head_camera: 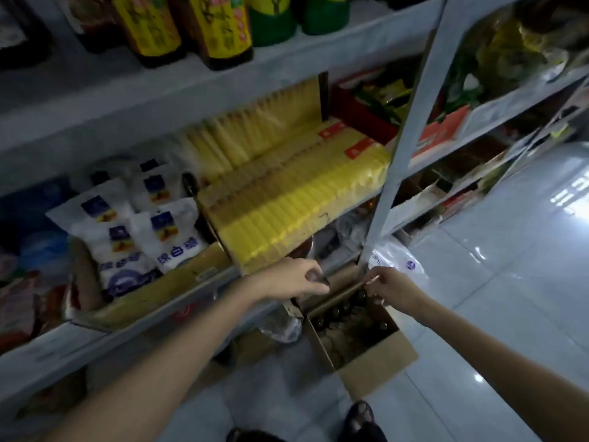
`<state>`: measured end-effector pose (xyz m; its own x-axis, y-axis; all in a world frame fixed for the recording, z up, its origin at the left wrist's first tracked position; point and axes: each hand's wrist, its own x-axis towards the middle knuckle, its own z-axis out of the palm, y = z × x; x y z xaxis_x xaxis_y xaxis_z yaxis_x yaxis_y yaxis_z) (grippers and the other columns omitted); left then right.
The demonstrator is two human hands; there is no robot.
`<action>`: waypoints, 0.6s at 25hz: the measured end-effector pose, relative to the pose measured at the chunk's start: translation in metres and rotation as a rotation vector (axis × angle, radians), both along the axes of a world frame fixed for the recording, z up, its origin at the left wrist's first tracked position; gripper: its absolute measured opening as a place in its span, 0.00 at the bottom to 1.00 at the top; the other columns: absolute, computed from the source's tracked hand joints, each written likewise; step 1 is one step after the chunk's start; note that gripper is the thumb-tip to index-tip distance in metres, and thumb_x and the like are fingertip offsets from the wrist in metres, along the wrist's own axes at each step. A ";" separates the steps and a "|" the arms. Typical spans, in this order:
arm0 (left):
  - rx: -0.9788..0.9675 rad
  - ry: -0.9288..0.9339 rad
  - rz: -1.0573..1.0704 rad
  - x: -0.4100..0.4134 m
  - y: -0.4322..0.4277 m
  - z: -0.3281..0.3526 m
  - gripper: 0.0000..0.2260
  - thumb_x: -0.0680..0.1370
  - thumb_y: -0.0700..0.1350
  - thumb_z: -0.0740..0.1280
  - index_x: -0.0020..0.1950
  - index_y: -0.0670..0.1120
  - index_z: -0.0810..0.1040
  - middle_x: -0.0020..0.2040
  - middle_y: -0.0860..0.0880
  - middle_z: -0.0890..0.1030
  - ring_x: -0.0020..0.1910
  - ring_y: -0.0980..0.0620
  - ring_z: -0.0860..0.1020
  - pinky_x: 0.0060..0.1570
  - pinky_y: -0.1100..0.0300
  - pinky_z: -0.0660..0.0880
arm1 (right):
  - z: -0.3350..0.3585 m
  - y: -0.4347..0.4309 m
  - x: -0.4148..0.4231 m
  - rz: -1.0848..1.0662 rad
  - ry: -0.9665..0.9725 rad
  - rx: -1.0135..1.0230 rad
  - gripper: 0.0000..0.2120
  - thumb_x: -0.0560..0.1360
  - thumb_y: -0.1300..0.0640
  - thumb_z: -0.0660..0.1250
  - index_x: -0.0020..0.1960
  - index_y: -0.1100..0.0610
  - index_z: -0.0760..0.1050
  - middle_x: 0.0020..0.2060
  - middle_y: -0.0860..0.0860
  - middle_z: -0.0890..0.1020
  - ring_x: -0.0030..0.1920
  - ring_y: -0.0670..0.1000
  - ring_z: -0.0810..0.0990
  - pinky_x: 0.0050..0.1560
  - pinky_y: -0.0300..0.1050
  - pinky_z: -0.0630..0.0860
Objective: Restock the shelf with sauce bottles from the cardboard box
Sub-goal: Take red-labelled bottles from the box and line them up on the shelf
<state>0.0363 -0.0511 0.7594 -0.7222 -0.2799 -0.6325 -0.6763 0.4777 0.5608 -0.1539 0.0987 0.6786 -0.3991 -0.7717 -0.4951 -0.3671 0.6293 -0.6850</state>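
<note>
Head view, and we're looking down at an open cardboard box on the pale tiled floor, tucked against the foot of the grey shelf. Along the box's far side, dark bottles stand upright with only their tops showing. The near part of the box is too dim to read.

Right hand is over the box's far right corner. Its fingertips are pinched together on the top edge of the back flap, just beside the shelf's upright post.

Left hand hovers above and left of the box, at the shelf's lower lip. Its fingers are curled in, thumb and forefinger closed near something small and dark. What that is I cannot tell, nor whether it's truly gripped.

Above the box to the left, a carton of long yellow packets fills the shelf. Farther left, white bags with blue labels are heaped in another carton. High above the box, on the top board, stand yellow-labelled bottles and green bottles. Just behind the box, past the post, lies a clear plastic bag. On the near side of the box, at the bottom edge, a sandalled foot is planted on the tiles.
</note>
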 end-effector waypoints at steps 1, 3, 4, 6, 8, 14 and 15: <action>0.070 -0.032 0.065 -0.011 0.002 -0.026 0.23 0.80 0.57 0.65 0.71 0.47 0.70 0.61 0.51 0.77 0.55 0.52 0.79 0.52 0.58 0.77 | -0.021 0.007 -0.014 -0.045 -0.016 0.051 0.10 0.74 0.68 0.65 0.41 0.55 0.76 0.34 0.52 0.78 0.33 0.55 0.77 0.32 0.38 0.73; 0.176 -0.085 0.214 -0.029 0.007 -0.082 0.18 0.80 0.54 0.66 0.67 0.46 0.73 0.58 0.49 0.79 0.48 0.53 0.82 0.44 0.59 0.76 | -0.062 0.019 -0.032 -0.119 -0.038 0.142 0.07 0.75 0.69 0.64 0.43 0.60 0.76 0.36 0.55 0.77 0.33 0.55 0.75 0.30 0.38 0.74; 0.216 -0.110 0.288 -0.038 0.008 -0.112 0.15 0.80 0.52 0.66 0.63 0.45 0.75 0.56 0.47 0.81 0.44 0.52 0.82 0.40 0.59 0.76 | -0.086 0.023 -0.040 -0.131 -0.034 0.173 0.05 0.76 0.67 0.64 0.44 0.61 0.78 0.38 0.57 0.78 0.35 0.57 0.76 0.33 0.42 0.76; 0.273 -0.154 0.421 -0.050 0.011 -0.171 0.09 0.81 0.48 0.66 0.57 0.45 0.76 0.49 0.46 0.81 0.37 0.52 0.80 0.33 0.62 0.73 | -0.133 0.027 -0.053 -0.120 -0.024 0.239 0.06 0.77 0.64 0.65 0.48 0.63 0.80 0.41 0.57 0.79 0.41 0.60 0.79 0.43 0.50 0.78; 0.299 -0.200 0.519 -0.065 0.009 -0.232 0.03 0.81 0.46 0.65 0.52 0.47 0.75 0.45 0.47 0.80 0.34 0.53 0.78 0.32 0.62 0.72 | -0.184 0.028 -0.067 -0.085 -0.030 0.301 0.07 0.78 0.62 0.63 0.48 0.61 0.80 0.42 0.56 0.80 0.44 0.60 0.80 0.48 0.52 0.78; 0.376 -0.447 0.791 -0.102 0.002 -0.469 0.09 0.81 0.43 0.64 0.58 0.41 0.70 0.51 0.41 0.76 0.39 0.46 0.77 0.36 0.58 0.73 | -0.391 0.015 -0.085 -0.042 0.102 0.432 0.06 0.81 0.56 0.58 0.53 0.54 0.73 0.45 0.54 0.79 0.43 0.57 0.76 0.42 0.44 0.70; 0.379 -0.494 0.821 -0.102 0.002 -0.503 0.15 0.81 0.44 0.64 0.65 0.40 0.68 0.55 0.40 0.75 0.43 0.44 0.78 0.36 0.58 0.74 | -0.422 0.012 -0.081 -0.034 0.097 0.448 0.08 0.81 0.56 0.58 0.57 0.55 0.73 0.45 0.54 0.78 0.43 0.57 0.76 0.41 0.45 0.70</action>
<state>-0.0660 -0.0494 0.2566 -0.0335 -0.2901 -0.9564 -0.9104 -0.3860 0.1489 -0.2352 0.1110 0.2568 -0.4816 -0.4760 -0.7358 -0.3900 0.8683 -0.3065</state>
